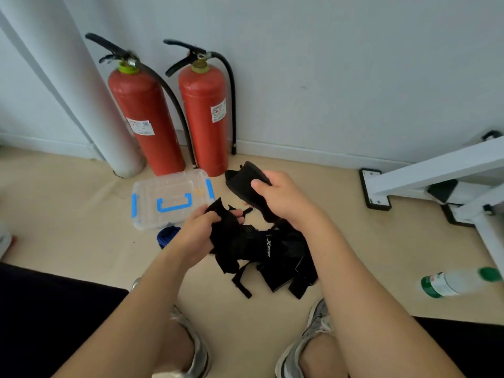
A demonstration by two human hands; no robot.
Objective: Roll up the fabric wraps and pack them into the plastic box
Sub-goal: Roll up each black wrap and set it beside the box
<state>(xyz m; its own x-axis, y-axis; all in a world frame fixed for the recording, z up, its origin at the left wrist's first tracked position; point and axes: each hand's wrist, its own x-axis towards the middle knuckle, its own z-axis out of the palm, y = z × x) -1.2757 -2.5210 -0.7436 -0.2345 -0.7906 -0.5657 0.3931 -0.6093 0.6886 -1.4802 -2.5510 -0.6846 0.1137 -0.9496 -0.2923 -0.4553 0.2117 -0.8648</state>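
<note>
Head view: the left hand (200, 233) curls its fingers (240, 214) into black fabric at the top of the pile of wraps (281, 255) on the floor (68, 208). The right hand (283, 199) grips a folded black fabric wrap (244, 184), raised above the pile. The plastic box (169, 200), lid closed, sits just beyond the left hand, before two fire extinguishers (203, 113).

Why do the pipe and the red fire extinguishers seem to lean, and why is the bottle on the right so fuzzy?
Head view: the wide-angle lens tilts the white pipe and fire extinguishers near the edges; the bottle is smeared, likely motion blur; light is soft, and the black wraps lose detail.
</note>
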